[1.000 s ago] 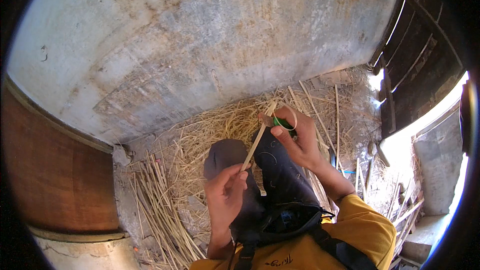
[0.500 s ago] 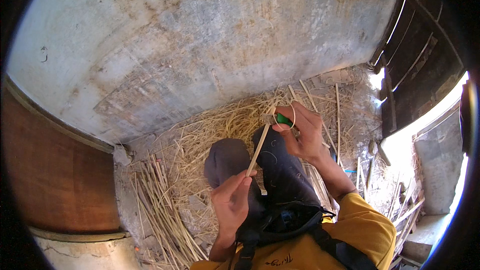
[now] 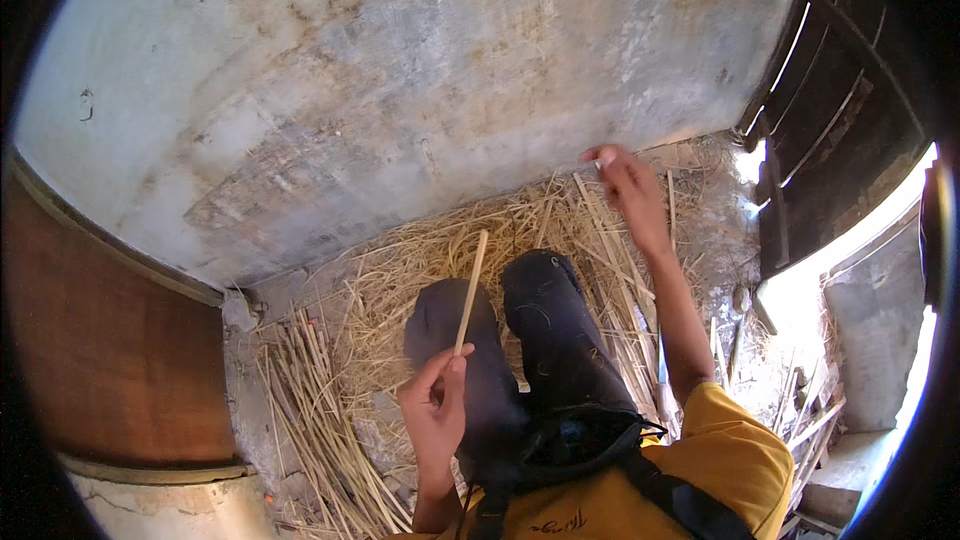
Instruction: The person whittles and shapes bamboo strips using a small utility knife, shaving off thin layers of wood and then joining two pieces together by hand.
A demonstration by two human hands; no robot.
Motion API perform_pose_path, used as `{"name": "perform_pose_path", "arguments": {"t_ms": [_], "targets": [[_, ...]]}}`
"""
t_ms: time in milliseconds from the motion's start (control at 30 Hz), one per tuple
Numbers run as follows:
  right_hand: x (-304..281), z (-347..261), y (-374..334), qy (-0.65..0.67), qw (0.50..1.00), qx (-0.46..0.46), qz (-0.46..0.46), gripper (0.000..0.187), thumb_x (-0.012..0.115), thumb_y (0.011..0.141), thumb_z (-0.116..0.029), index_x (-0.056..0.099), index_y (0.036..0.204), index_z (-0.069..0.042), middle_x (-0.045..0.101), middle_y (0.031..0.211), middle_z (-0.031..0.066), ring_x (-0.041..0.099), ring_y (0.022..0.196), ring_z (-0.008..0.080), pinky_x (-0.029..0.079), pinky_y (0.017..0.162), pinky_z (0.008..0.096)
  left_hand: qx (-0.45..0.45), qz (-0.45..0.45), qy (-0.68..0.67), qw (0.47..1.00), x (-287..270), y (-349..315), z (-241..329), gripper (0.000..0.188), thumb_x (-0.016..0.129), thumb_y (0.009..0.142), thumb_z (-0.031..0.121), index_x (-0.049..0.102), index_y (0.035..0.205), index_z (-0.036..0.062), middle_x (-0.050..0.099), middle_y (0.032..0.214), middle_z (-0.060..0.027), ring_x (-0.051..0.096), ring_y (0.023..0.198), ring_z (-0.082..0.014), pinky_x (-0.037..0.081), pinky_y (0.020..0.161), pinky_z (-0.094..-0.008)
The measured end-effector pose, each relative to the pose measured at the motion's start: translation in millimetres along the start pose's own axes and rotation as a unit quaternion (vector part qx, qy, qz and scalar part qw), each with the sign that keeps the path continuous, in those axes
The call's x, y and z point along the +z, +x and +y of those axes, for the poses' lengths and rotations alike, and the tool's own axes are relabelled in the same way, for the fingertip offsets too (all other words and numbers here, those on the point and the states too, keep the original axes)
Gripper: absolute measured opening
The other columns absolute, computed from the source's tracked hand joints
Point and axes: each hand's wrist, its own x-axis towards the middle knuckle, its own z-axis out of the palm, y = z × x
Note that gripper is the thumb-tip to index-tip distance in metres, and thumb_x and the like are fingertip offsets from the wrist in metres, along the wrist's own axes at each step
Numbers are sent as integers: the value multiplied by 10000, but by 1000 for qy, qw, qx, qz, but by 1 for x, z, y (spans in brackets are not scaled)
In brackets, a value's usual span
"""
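Note:
A narrow, pale bamboo strip (image 3: 472, 290) stands up from my left hand (image 3: 436, 405), its lower end pinched between thumb and fingers. The strip slants above my left knee, and its upper end is free. My right hand (image 3: 628, 188) is raised off to the far right, near the foot of the wall and apart from the strip. Its fingers are curled and somewhat blurred; a small whitish spot shows by the fingertips, but what they hold is not clear. The green-handled blade seen earlier cannot be made out now.
Pale shavings (image 3: 400, 290) cover the floor around my knees. A bundle of long strips (image 3: 325, 420) lies to the left, with more strips (image 3: 610, 230) to the right. A stained wall (image 3: 430, 90) rises ahead; a brown panel (image 3: 120, 340) stands at left. My open black bag (image 3: 570, 445) is at my waist.
My right hand has left the strip and swung up and outward to the right. My left hand has drawn slightly left and down, still holding the strip, which now stands more upright.

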Motion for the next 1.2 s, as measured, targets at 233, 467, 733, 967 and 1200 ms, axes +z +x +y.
{"name": "perform_pose_path", "arguments": {"t_ms": [233,467,733,967,1200], "targets": [[35,-49,-58,321,915,129,-205,340,673,997,-317,705,1174,-29,580,773,-35,394,581,19,265,508,205,-34,-85,-86,992,13,4,8,219,612,1038,113,733,1190,13,528,665,50,404,543,-4,279,486,-193],[39,-54,-64,347,911,119,-187,255,745,951,-215,710,1128,-36,668,781,28,393,516,20,248,464,217,-20,-142,-68,987,15,6,15,279,588,1060,199,704,1199,-13,598,664,-10,503,507,-37,359,447,-206],[28,-65,-63,384,887,140,-213,270,743,952,-231,699,1107,-14,692,795,55,403,504,28,253,459,216,-52,-154,-105,981,3,2,5,177,565,1054,100,683,1109,-20,629,693,-35,499,510,-39,370,465,-207],[26,-70,-66,405,874,133,-235,268,748,945,-224,695,1094,-9,684,808,44,410,520,32,267,470,221,-62,-166,-114,978,-2,-3,11,219,500,1073,83,686,1118,-24,624,679,-42,481,490,-40,361,452,-207],[24,-71,-69,386,877,115,-261,236,771,932,-216,732,1110,-67,702,890,-21,594,744,36,431,632,182,-61,-171,-130,975,-2,-6,11,280,551,1075,223,679,1081,-26,633,679,-44,514,484,-56,351,419,-210]]}}
